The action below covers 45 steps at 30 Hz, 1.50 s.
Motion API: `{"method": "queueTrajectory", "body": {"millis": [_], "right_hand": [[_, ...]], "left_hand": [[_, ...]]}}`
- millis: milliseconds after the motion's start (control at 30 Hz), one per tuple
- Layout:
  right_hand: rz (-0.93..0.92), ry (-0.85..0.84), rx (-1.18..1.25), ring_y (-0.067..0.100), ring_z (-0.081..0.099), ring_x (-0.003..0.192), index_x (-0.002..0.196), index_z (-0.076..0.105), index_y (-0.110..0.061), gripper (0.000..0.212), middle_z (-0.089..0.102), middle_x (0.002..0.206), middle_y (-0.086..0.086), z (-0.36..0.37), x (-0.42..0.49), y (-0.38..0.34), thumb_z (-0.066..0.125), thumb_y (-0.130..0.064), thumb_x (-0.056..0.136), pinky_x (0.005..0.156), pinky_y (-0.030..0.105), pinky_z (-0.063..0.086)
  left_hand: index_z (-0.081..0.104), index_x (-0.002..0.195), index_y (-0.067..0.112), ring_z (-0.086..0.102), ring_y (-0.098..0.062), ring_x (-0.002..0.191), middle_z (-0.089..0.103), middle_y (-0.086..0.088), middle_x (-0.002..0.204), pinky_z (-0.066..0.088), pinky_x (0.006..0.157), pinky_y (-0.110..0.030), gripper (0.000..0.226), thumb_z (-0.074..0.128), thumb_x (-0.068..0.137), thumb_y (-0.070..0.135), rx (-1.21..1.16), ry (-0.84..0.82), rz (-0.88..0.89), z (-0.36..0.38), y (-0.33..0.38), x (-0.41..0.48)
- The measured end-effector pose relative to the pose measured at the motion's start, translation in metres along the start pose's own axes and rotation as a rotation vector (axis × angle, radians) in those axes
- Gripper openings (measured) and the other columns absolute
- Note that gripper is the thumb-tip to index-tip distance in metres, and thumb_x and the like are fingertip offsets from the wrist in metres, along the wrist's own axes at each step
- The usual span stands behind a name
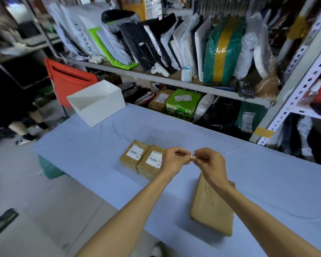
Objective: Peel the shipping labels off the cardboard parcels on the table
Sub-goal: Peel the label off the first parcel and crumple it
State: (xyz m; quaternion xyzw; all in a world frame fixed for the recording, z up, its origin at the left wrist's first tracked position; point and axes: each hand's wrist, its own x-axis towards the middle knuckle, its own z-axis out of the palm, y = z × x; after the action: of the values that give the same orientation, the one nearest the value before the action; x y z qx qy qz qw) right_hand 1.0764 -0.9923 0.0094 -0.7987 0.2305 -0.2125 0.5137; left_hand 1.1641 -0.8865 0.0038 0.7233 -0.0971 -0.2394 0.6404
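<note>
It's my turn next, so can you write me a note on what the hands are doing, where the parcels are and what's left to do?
Hands: the left hand and right hand both pinch one small white crumpled scrap between them, probably a peeled label.
Parcels: two small brown cardboard parcels lie side by side on the blue-covered table, white labels on top. A flat brown cardboard parcel lies nearer, with no label showing on top.
Done: apparently that nearer parcel.
Left: peel the two labels and get rid of the scrap.
</note>
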Motion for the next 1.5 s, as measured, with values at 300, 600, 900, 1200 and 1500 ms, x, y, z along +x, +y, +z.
{"method": "queueTrajectory", "body": {"millis": [300,600,900,1200,1500], "right_hand": [[-0.110,-0.330,0.122,0.000,0.067,0.062,0.076,0.071,-0.013,0.019,0.071,0.064,-0.011,0.102,0.014,-0.056,0.074,0.005,0.074,0.057,0.009,0.047],[-0.192,-0.449,0.070,0.014,0.068,0.065,0.076,0.070,-0.013,0.017,0.071,0.068,0.002,0.245,0.028,-0.128,0.076,0.003,0.073,0.061,0.019,0.053],[-0.209,-0.513,-0.084,0.005,0.063,0.056,0.070,0.071,-0.012,0.017,0.069,0.064,-0.002,0.358,0.063,-0.169,0.079,0.002,0.068,0.055,0.013,0.048],[-0.230,-0.475,-0.281,0.007,0.065,0.059,0.076,0.072,-0.009,0.014,0.071,0.071,0.000,0.425,0.149,-0.175,0.078,-0.001,0.066,0.058,0.010,0.047],[-0.179,-0.472,-0.397,0.013,0.063,0.068,0.082,0.072,-0.009,0.017,0.064,0.076,-0.002,0.476,0.228,-0.203,0.073,0.000,0.068,0.065,0.019,0.048]], "left_hand": [[0.071,0.088,0.002,0.069,-0.020,0.078,0.070,-0.009,0.080,0.058,0.083,-0.037,0.010,0.074,0.079,0.006,-0.041,0.289,-0.017,-0.117,0.008,-0.027],[0.065,0.073,0.019,0.063,-0.006,0.066,0.067,0.005,0.072,0.053,0.061,-0.021,0.015,0.072,0.079,0.007,0.194,0.338,0.058,-0.281,0.017,-0.012],[0.070,0.087,0.017,0.065,-0.011,0.086,0.070,0.004,0.092,0.055,0.078,-0.026,0.011,0.072,0.077,0.020,0.561,0.254,0.061,-0.430,0.022,0.033],[0.062,0.100,0.018,0.061,-0.022,0.095,0.065,-0.001,0.106,0.049,0.079,-0.032,0.022,0.065,0.084,0.032,1.064,0.086,0.096,-0.492,0.037,0.150],[0.057,0.095,0.017,0.058,-0.027,0.097,0.062,-0.005,0.109,0.041,0.071,-0.030,0.014,0.061,0.085,0.026,1.164,0.003,0.086,-0.539,0.072,0.236]]}}
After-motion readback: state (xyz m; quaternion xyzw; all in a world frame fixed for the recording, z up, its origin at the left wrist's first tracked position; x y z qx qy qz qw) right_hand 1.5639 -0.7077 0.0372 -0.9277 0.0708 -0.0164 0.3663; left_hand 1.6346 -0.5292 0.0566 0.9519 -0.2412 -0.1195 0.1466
